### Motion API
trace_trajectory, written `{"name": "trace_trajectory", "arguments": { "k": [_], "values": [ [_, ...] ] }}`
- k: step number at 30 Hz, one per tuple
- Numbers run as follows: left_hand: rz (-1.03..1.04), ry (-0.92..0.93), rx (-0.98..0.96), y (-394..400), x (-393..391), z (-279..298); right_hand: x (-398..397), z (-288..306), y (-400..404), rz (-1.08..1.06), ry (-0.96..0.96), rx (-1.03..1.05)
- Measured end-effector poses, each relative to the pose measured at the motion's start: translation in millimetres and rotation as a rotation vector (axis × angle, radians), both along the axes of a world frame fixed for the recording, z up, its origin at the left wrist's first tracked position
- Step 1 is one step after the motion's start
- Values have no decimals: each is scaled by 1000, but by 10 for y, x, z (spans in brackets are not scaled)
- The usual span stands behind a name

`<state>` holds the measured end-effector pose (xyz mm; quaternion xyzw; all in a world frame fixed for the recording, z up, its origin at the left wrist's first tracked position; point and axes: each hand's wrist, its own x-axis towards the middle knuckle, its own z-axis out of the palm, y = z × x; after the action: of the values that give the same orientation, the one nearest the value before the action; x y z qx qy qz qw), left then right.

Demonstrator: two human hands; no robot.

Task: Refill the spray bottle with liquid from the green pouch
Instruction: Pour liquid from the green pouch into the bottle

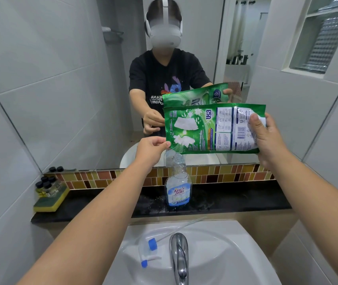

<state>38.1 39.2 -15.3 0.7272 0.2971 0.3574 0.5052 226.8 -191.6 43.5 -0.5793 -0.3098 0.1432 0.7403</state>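
I hold the green pouch (213,128) sideways above the spray bottle (178,182), my left hand (151,150) pinching its lower corner over the bottle's open neck, my right hand (267,138) gripping its far end. The bottle stands on the dark surface (236,200); its trigger head (148,251) lies below in the sink (225,254).

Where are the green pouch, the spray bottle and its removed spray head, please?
green pouch (197,130), head view, printed middle.
spray bottle (178,192), head view, label.
spray head (148,253), head view, white body.

Your 2 hands, left hand (150,149) and right hand (266,138), hold the pouch (211,128) sideways above the bottle (178,182) on the worktop (236,200); the spray head (148,251) lies in the sink (215,254) before it.
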Motion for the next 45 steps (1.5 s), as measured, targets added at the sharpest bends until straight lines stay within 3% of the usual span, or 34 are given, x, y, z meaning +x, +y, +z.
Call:
{"name": "trace_trajectory", "arguments": {
  "k": [45],
  "values": [
    [25,24,5,-1,23,33,26,61,9,-8,-29,35]
  ]
}}
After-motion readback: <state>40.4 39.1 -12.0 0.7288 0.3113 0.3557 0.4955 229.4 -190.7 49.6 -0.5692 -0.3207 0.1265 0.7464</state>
